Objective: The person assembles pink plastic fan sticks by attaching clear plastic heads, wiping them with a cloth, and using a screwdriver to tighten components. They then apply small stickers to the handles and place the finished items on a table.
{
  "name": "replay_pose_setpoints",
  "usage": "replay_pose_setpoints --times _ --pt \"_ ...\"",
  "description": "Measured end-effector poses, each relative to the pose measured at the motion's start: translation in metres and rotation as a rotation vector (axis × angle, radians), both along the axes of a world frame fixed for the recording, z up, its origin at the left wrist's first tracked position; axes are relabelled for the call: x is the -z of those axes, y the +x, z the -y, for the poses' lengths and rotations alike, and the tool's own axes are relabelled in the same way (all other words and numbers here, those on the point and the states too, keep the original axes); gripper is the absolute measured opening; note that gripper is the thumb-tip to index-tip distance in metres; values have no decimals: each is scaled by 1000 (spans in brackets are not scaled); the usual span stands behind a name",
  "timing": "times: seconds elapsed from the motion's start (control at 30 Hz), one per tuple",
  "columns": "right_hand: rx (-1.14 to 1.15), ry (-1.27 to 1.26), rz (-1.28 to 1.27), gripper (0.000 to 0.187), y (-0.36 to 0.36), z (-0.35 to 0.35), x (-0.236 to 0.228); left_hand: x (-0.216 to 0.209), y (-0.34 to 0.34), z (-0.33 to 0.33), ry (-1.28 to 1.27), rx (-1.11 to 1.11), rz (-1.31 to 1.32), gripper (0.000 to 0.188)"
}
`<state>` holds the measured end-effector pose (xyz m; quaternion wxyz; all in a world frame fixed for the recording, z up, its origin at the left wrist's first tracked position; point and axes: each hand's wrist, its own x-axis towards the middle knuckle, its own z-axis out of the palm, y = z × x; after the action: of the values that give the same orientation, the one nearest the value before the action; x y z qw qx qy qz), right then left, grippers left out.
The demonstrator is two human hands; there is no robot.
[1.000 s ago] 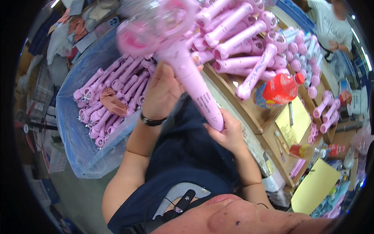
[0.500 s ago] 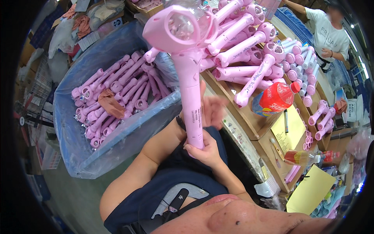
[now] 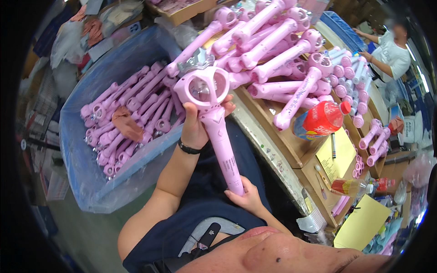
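In the head camera's view, a worker holds a pink toy wand (image 3: 220, 139) aslant before the body, its openwork head and silver crown-shaped top (image 3: 196, 62) tilted away. The left hand (image 3: 194, 129) grasps the wand just beneath its head; the right hand (image 3: 249, 196) grips the handle's lower end. A blue-lined bin (image 3: 91, 193) of similar wands sits to the left, a pile of pink wands (image 3: 275, 45) on the wooden trays ahead and to the right, near a red-labelled bottle (image 3: 320, 119). The step in hand appears to be a two-handed check; the next move calls for steady support at both ends, clear of the pile.
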<state>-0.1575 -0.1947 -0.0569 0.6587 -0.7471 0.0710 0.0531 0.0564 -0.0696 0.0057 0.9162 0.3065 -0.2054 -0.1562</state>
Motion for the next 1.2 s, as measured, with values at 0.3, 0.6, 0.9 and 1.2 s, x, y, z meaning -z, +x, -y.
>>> replay_pose_setpoints --times 0.3,0.6,0.9,1.2 --pt "498 276 315 41 -4 127 -109 20 -15 20 193 229 -140 44" --pt "1410 -153 226 31 97 408 -129 51 -57 14 425 282 -180 22" --pt "1428 -774 -435 48 85 508 -76 44 -54 -16 734 51 -91 17" --pt "1486 -1122 -324 49 97 481 -64 -32 78 56 967 -834 923 11"
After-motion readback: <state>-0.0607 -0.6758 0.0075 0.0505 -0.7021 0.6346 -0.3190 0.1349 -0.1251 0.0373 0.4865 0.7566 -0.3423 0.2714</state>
